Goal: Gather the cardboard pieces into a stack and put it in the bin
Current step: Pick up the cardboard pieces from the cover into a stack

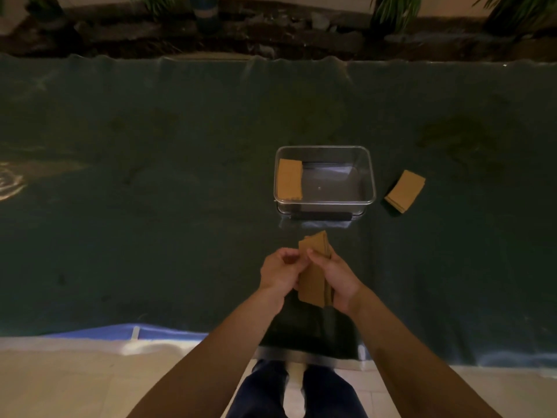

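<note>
Both hands hold a small stack of brown cardboard pieces (313, 282) upright above the dark green cloth, near its front edge. My left hand (278, 271) grips the stack's left side and my right hand (334, 277) grips its right side, thumb over the top part. Just beyond them stands a clear rectangular bin (369, 188). One cardboard stack (290, 179) lies inside it against the left wall. Another cardboard stack (405, 190) lies on the cloth to the right of the bin, turned at an angle.
A dark green cloth (150, 206) covers the wide table. Behind its far edge are rocks, soil and plants (391, 13). A blue strip (120, 331) shows at the cloth's front edge, above pale floor tiles. My legs (295, 390) stand below.
</note>
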### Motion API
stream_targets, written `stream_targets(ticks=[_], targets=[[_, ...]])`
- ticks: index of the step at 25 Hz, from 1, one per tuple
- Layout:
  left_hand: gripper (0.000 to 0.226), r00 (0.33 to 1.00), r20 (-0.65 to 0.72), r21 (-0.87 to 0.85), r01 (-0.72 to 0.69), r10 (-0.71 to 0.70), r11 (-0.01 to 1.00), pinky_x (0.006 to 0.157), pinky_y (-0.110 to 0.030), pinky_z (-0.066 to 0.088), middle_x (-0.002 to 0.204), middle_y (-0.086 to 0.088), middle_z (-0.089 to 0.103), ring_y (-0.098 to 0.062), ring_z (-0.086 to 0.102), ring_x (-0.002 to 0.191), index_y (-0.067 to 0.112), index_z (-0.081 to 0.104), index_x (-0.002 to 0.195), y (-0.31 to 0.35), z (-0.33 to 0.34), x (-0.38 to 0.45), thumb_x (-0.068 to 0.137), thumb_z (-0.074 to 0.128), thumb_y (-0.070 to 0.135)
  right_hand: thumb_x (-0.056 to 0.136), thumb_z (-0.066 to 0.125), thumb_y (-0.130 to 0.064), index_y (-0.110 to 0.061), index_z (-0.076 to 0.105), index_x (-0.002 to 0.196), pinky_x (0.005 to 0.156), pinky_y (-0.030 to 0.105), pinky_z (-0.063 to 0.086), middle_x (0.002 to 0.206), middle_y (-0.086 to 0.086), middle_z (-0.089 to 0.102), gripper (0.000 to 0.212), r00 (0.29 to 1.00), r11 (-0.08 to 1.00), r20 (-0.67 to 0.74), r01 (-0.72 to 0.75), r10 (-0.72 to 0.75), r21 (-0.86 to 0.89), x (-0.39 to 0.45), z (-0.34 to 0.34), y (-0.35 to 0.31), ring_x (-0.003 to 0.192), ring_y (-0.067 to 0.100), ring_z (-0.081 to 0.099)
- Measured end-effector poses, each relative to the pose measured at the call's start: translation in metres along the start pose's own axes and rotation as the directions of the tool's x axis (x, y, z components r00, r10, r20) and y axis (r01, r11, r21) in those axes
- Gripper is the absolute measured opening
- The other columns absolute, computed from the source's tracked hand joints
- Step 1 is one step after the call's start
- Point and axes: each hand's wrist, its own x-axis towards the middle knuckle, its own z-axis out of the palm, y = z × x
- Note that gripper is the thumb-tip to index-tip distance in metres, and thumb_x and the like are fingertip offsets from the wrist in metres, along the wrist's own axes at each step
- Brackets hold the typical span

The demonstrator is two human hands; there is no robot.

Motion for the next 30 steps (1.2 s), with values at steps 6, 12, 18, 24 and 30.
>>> stream_targets(ticks=[6, 12, 18, 24, 30], targets=[[0.138, 0.747, 0.583, 0.356, -0.588, 0.319, 0.726, 0.115, -0.036, 0.029, 0.160, 0.025, -0.007, -0.014, 0.005, 0.150, 0.059, -0.007, 0.150, 0.013, -0.034, -0.002, 0.057, 0.094, 0.041, 0.098, 0.058, -0.025, -0.032, 0.057, 0.133, 0.067, 0.039, 0.059, 0.104, 0.016, 0.070, 0.036, 0.998, 0.997, 0.041, 0.047, -0.050, 0.062, -0.008, 0.006, -0.009, 0.080, 0.027, 0.068], [0.140, 0.605, 0.641, 0.558, -0.790, 0.473, 0.254, 0.120, -0.051, 0.009, 0.153, 0.017, 0.002, -0.008, 0.001, 0.144, 0.058, -0.019, 0.146, 0.017, -0.032, -0.012, 0.055, 0.087, 0.049, 0.093, 0.064, -0.021, -0.029, 0.060, 0.131, 0.078, 0.040, 0.059, 0.117, 0.012, 0.073, 0.039, 0.990, 0.999, 0.130, 0.047, -0.048, 0.012, -0.012, 0.017, -0.012, 0.102, 0.026, 0.073], [0.140, 0.610, 0.655, 0.473, -0.791, 0.446, 0.388, 0.109, -0.042, 0.030, 0.153, 0.022, 0.006, -0.012, 0.015, 0.139, 0.060, -0.012, 0.148, 0.027, -0.042, -0.016, 0.053, 0.090, 0.049, 0.075, 0.076, -0.043, -0.023, 0.067, 0.129, 0.082, 0.043, 0.060, 0.120, 0.015, 0.072, 0.058, 0.976, 0.991, 0.219, -0.018, -0.012, 0.133, -0.022, 0.005, -0.023, 0.103, 0.029, 0.071], [0.142, 0.596, 0.656, 0.461, -0.802, 0.462, 0.380, 0.111, -0.042, 0.028, 0.154, 0.025, 0.005, -0.012, 0.014, 0.141, 0.060, -0.016, 0.146, 0.032, -0.043, -0.022, 0.054, 0.091, 0.049, 0.085, 0.064, -0.052, -0.045, 0.060, 0.134, 0.100, 0.047, 0.053, 0.137, 0.009, 0.063, 0.049, 0.977, 0.992, 0.189, 0.078, -0.095, 0.097, -0.017, 0.009, -0.020, 0.124, 0.030, 0.062], [0.146, 0.633, 0.651, 0.418, -0.759, 0.418, 0.499, 0.117, -0.041, 0.017, 0.150, 0.038, -0.001, 0.001, 0.004, 0.142, 0.065, -0.021, 0.141, 0.031, -0.045, -0.024, 0.051, 0.093, 0.050, 0.063, 0.087, -0.044, -0.048, 0.061, 0.130, 0.090, 0.047, 0.057, 0.126, 0.003, 0.069, 0.072, 0.975, 0.989, 0.171, 0.135, -0.144, 0.062, -0.018, 0.012, -0.023, 0.114, 0.029, 0.068]])
